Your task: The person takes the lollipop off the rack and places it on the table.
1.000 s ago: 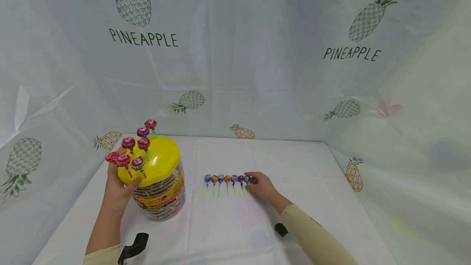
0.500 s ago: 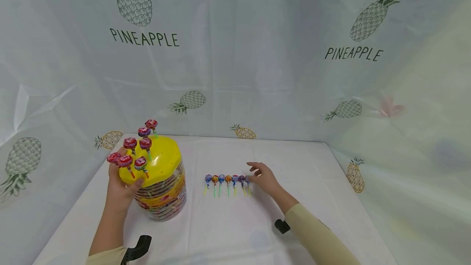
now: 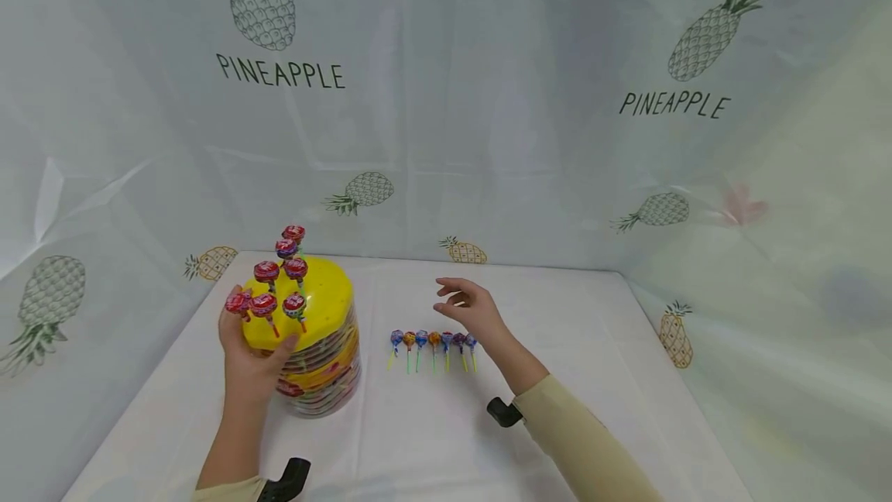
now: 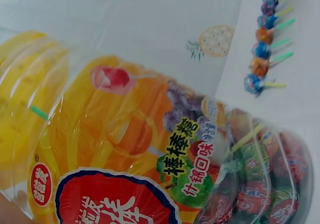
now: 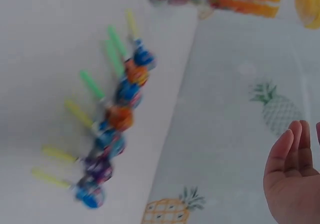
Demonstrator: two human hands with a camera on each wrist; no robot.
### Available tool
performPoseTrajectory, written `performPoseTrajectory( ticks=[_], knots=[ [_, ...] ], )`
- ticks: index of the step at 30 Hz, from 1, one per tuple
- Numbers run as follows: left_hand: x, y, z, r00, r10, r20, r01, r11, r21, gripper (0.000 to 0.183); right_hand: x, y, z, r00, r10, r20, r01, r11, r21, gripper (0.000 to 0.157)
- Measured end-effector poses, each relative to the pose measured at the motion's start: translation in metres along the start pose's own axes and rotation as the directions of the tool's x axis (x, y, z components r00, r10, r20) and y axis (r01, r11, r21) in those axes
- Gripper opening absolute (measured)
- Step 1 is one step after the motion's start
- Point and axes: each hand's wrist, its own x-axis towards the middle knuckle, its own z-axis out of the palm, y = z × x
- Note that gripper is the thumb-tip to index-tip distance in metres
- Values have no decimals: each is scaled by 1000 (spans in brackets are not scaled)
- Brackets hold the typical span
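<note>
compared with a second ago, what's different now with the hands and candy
The right hand has left the rightmost lollipop, moving up and leftward in the head view, and holds nothing. The left hand and the jar it grips have shifted slightly right. The row of lollipops stays laid out; the red-wrapped lollipops remain in the yellow lid.

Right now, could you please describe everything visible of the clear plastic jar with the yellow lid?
The clear, cylindrical plastic jar has an orange printed label, wrapped sweets inside, and a glossy yellow lid with mostly red-wrapped lollipops standing in it. It rests on the white table, its tilt unclear, gripped near the top by the left hand.
</note>
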Motion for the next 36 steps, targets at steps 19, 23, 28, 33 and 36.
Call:
performPoseTrajectory(
  ticks=[19, 23, 28, 33, 36],
  knots=[
    [-16, 8, 16, 995, 60, -75, -60, 998, 5, 98, 5, -85, 79, 944, -273, 187, 214, 935, 284, 29],
    [-16, 6, 15, 996, 69, -65, -70, 998, -9, 98, 4, -98, 95, 912, -344, 223, 267, 910, 316, 30],
    [-15, 6, 16, 994, 89, -57, -90, 996, -18, 94, 3, -104, 106, 887, -400, 230, 319, 892, 321, 31],
    [-16, 6, 16, 993, 104, -64, -105, 994, -11, 89, 2, -108, 113, 875, -430, 223, 351, 881, 318, 33],
    [-16, 5, 15, 992, 107, -66, -108, 994, -5, 88, 2, -110, 116, 878, -426, 220, 349, 882, 317, 32]
  ],
)
